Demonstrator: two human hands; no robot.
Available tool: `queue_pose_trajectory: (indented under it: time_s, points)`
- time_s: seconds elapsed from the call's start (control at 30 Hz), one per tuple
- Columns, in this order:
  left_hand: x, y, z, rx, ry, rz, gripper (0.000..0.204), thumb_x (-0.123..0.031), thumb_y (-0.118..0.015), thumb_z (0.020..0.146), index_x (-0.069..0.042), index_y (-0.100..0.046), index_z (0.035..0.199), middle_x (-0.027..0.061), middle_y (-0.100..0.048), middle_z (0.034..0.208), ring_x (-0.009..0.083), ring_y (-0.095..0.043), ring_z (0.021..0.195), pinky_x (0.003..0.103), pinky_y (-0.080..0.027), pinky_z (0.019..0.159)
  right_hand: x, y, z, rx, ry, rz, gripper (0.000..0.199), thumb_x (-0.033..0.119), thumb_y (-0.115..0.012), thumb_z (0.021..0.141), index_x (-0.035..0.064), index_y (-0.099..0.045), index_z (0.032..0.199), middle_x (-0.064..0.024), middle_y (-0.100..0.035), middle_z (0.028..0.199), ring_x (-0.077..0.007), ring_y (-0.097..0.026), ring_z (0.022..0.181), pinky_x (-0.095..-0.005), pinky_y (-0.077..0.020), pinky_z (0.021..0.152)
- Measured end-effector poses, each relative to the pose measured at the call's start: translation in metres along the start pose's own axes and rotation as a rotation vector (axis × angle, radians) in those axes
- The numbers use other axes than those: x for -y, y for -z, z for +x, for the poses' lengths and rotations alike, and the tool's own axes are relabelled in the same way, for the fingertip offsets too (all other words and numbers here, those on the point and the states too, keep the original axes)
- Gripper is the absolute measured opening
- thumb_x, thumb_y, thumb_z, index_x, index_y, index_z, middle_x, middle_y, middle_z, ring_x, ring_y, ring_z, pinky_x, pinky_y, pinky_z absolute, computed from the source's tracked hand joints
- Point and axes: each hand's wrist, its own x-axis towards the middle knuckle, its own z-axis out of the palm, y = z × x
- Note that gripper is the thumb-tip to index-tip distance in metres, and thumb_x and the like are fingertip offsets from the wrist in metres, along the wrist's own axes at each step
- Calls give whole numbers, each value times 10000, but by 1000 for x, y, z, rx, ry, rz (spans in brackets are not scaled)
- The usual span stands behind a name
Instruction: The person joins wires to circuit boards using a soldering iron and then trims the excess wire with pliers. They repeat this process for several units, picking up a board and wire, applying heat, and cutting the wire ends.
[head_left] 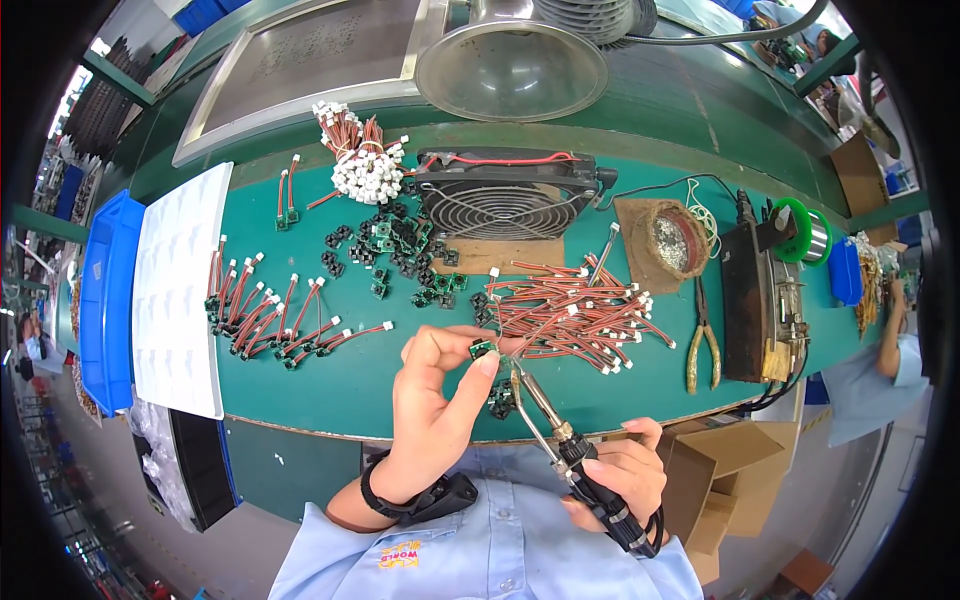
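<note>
My left hand (440, 390) pinches a small green circuit board (481, 348) between thumb and fingers, above the green mat near its front edge. In my right hand (625, 475) is a black-handled soldering iron (575, 450), with a thin metal tube running alongside its barrel. Its tip points up and left, close to the board; whether they touch I cannot tell. A thin wire end shows by my left fingertips. Just beyond lies a pile of red and brown wire leads (570, 315) with white connectors. A few small black-and-green parts (501, 398) lie beneath the iron.
A black fan (505, 195) stands behind loose circuit boards (400, 240). Boards with leads (265, 315) lie left, beside a white tray (180, 290) and blue bin (108, 300). Rightward are a round tip cleaner (668, 240), pliers (703, 340), a solder spool (800, 232) and a dark box (750, 300).
</note>
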Motion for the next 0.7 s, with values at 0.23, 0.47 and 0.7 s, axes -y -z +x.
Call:
queue_pose_trajectory:
  time_s: [0.23,0.47,0.7]
  points:
    - [-1,0,0,21,15,-25,101,-2,-491,888,-22,-409,944,158,-575,1060,247,-598,1008,335,-436,881,-1,0,-1,22,-2,3,493,181,-797,622,134,-574,1059,14,-663,762,-138,-631,708,-368,-361,860]
    - [-10,-8,-1,-71,90,-186,114,-37,-542,869,-45,-435,908,102,-677,975,116,-558,937,316,-275,934,-7,-2,-5,16,40,-5,489,277,-760,670,102,-527,1063,-32,-639,635,-193,-620,627,-445,-345,866]
    - [0,0,-2,24,-46,21,113,18,-486,882,-25,-405,949,153,-560,1082,259,-596,1013,342,-435,887,-6,0,-4,12,35,7,479,248,-770,653,108,-550,1055,-13,-639,655,-172,-619,635,-416,-348,863]
